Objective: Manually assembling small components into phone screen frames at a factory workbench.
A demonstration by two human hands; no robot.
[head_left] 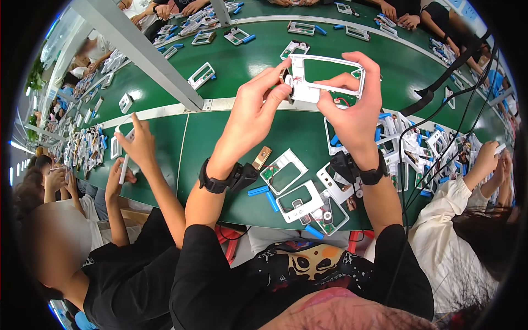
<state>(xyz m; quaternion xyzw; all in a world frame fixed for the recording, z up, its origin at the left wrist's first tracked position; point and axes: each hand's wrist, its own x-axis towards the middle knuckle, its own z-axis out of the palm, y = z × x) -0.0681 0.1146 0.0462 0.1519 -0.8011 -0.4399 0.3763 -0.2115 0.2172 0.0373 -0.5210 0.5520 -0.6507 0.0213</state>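
I hold up a white plastic housing (304, 92) with a large rectangular opening, above the green table. My right hand (355, 118) is closed on its right end, with the thumb at the lower edge and a finger over the far corner. Thin red wires (342, 101) show beside the right thumb. At the housing's left end, my left hand (253, 104) pinches a small brown block with a round white piece (287, 80). Whether that block is fastened to the housing, I cannot tell. Below my hands lie several similar white housings (300, 203) with blue cylinders (271, 201) and a copper-coloured block (262, 158).
A heap of white housings (423, 146) lies to my right, under hanging black cables (440, 165). A grey metal post (148, 55) rises at the left from a pale strip across the green table (220, 132). Co-workers' hands (140, 146) work close on both sides.
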